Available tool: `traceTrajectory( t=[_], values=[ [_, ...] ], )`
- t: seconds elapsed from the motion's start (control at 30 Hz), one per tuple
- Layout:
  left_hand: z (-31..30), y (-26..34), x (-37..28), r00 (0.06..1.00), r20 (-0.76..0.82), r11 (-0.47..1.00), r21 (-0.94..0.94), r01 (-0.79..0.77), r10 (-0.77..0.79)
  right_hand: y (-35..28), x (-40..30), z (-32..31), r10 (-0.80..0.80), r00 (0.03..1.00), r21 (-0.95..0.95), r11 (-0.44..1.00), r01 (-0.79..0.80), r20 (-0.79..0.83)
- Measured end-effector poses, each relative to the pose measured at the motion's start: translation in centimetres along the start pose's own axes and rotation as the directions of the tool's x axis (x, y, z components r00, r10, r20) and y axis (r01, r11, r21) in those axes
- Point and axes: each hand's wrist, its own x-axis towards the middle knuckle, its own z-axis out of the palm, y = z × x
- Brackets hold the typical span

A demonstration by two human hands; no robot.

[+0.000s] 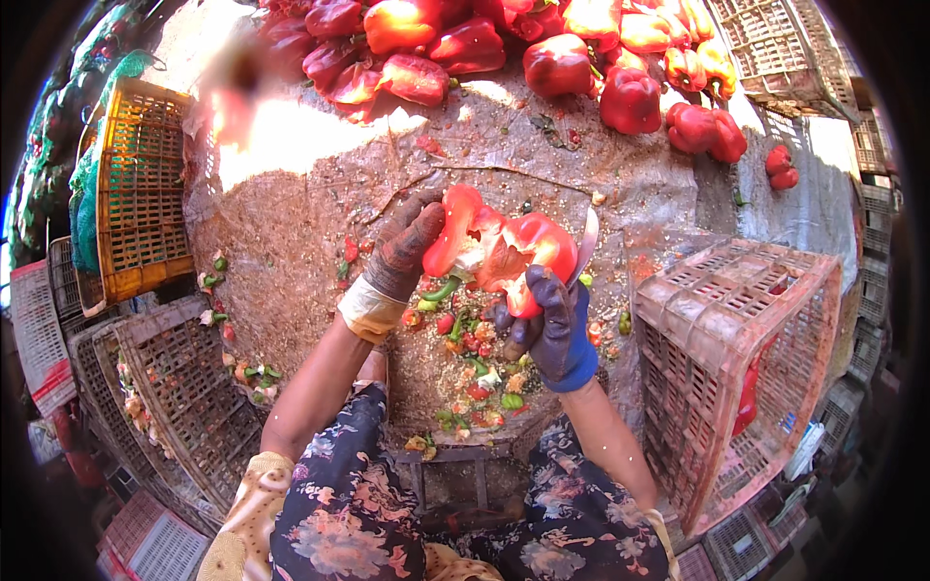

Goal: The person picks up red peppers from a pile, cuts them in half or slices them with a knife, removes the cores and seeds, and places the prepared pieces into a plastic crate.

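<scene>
A red bell pepper (501, 250), split wide so its pale inside shows, is held between my two gloved hands. My left hand (404, 243), in a dirty brown glove, grips its left part. A green stem (442, 289) hangs from the pepper near its lower left. On the other side, my right hand (558, 327), in a dark glove with a blue cuff, holds the right part and also a knife. The knife's blade (587, 243) points up beside the pepper; its handle is hidden in the fist. Seeds, stems and pepper scraps (476, 363) lie below my hands.
Whole red peppers (414, 43) are heaped at the far side of the stained sheet (290, 218). A plastic crate (734, 305) with red pepper inside stands at right. A yellow crate (145, 189) and a crate with scraps (192, 392) are at left. More crates (788, 51) stand upper right.
</scene>
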Motion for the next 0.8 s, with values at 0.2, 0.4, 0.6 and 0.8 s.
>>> traceTrajectory(
  t=[0.2, 0.4, 0.6, 0.8],
  values=[
    [0.6, -0.4, -3.2, 0.989, -0.077, 0.93, 0.336, 0.148, -0.129, 0.7, 0.4, 0.4, -0.129, 0.991, -0.303, 0.946, 0.112, -0.038],
    [1.4, -1.7, -2.4, 0.94, -0.3, 0.885, 0.378, 0.272, -0.161, 0.6, 0.4, 0.0, -0.278, 0.925, -0.537, 0.755, 0.377, 0.258],
    [1.7, -0.9, -2.0, 0.976, -0.216, 0.821, 0.56, 0.113, 0.013, -2.2, 0.5, -2.3, 0.111, 0.985, -0.148, 0.985, -0.092, 0.13],
    [2.6, -1.8, -3.5, 0.993, -0.088, 0.429, 0.896, 0.114, -0.079, -1.6, 1.4, -1.4, -0.148, 0.923, -0.722, 0.584, 0.372, 0.356]
  ],
)
